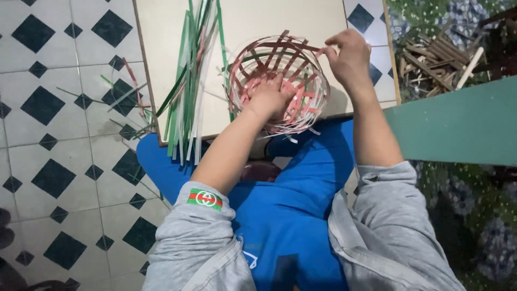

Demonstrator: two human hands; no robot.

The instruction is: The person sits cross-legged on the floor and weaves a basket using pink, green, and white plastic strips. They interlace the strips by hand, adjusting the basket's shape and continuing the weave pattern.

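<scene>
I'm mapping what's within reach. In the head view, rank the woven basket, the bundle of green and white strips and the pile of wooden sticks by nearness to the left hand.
1. Woven basket: left hand inside it.
2. Bundle of strips: to its left.
3. Wooden sticks: far right.

Basket [291, 81] woven flat strips; board [258, 21] smooth matt
</scene>
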